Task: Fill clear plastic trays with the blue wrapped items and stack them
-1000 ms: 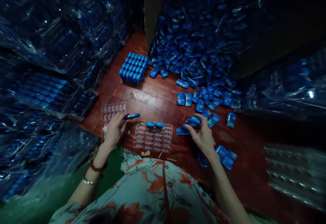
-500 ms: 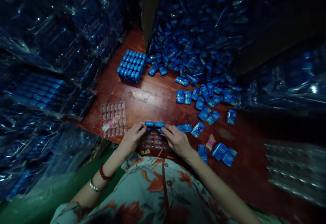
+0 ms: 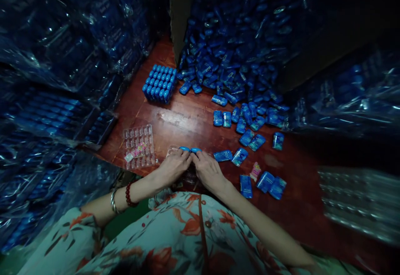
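Note:
Two small flat blue bottles with rounded tops stand side by side at the table's near edge. My left hand (image 3: 175,167) has its fingers closed on the left blue bottle (image 3: 184,148). Pressed close beside it, my right hand (image 3: 208,170) is closed on the right blue bottle (image 3: 196,150). The fingers hide most of both bottles. Under my hands lies a clear moulded plastic tray (image 3: 171,150), mostly covered. Just right of my right hand are loose blue bottles, one lying flat (image 3: 223,155) and another tilted (image 3: 240,157).
A block of upright blue bottles (image 3: 159,84) stands at the back left. A clear blister tray (image 3: 139,146) with a pink wrapper on it lies left. A large heap of blue bottles (image 3: 225,66) fills the back beside a cardboard flap (image 3: 178,16). Clear trays (image 3: 353,204) lie right.
My hands have come together from the two sides, and the fingers now cover more of the two bottles. The view has shifted slightly to the right.

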A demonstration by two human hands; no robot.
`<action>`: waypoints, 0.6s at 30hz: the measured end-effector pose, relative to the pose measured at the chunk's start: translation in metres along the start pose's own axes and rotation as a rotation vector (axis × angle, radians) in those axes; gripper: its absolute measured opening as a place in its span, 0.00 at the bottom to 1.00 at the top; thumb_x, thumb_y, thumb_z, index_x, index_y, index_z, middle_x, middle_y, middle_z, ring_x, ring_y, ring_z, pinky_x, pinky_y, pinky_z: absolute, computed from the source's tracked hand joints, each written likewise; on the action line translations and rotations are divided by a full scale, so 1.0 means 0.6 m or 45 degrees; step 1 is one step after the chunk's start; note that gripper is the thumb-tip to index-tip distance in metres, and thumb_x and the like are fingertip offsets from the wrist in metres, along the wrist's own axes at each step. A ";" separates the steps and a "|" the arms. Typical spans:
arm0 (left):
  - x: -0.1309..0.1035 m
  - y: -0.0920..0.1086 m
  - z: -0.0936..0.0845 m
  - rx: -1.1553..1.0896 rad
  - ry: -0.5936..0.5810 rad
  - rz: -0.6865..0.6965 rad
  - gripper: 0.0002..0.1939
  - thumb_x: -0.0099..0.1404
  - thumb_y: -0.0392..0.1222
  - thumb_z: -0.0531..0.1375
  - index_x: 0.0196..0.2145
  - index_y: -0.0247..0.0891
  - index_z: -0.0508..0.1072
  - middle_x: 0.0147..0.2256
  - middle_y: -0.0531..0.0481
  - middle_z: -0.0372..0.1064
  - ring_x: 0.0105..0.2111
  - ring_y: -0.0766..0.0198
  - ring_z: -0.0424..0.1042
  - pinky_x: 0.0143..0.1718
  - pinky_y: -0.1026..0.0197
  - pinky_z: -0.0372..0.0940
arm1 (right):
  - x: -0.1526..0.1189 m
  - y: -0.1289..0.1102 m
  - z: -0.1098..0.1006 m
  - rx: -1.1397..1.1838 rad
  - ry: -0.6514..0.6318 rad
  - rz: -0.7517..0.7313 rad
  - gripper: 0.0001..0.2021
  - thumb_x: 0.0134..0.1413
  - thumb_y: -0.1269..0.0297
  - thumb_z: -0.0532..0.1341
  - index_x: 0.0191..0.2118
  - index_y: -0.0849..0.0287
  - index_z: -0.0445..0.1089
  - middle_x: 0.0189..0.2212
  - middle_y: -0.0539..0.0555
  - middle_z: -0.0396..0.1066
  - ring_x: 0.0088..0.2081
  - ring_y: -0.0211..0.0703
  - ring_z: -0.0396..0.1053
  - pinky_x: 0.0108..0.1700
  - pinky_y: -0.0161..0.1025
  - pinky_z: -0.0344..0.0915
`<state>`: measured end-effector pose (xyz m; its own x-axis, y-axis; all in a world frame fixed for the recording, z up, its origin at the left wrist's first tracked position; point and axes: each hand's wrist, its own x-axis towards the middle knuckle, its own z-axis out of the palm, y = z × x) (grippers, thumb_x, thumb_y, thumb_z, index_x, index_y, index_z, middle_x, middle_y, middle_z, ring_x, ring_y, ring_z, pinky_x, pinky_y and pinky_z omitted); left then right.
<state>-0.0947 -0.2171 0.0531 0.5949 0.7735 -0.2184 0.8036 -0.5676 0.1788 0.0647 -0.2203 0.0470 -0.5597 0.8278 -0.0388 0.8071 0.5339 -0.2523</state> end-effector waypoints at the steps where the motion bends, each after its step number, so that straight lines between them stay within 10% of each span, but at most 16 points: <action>1: -0.002 -0.004 0.002 -0.026 0.030 0.024 0.13 0.63 0.27 0.49 0.43 0.33 0.66 0.40 0.40 0.66 0.42 0.55 0.68 0.42 0.52 0.66 | 0.000 0.004 0.001 0.034 0.007 -0.005 0.13 0.58 0.74 0.53 0.47 0.62 0.66 0.41 0.58 0.70 0.42 0.46 0.67 0.44 0.42 0.66; 12: -0.027 -0.027 0.104 -0.218 0.942 0.046 0.14 0.68 0.35 0.49 0.50 0.37 0.65 0.43 0.40 0.67 0.41 0.59 0.67 0.37 0.58 0.66 | -0.021 0.022 0.039 -0.055 0.468 -0.071 0.13 0.59 0.71 0.53 0.48 0.60 0.69 0.39 0.58 0.71 0.43 0.47 0.63 0.45 0.44 0.59; 18: 0.009 -0.045 0.047 -0.376 0.914 0.080 0.11 0.68 0.41 0.51 0.41 0.36 0.71 0.36 0.43 0.66 0.35 0.61 0.65 0.34 0.60 0.63 | -0.021 0.052 0.013 0.157 0.505 0.057 0.14 0.61 0.62 0.52 0.48 0.57 0.69 0.38 0.58 0.67 0.39 0.43 0.63 0.39 0.40 0.59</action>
<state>-0.1130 -0.2056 0.0202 0.4033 0.7925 0.4575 0.6715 -0.5960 0.4403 0.0951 -0.2154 0.0319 -0.3892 0.8649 0.3169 0.7871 0.4910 -0.3734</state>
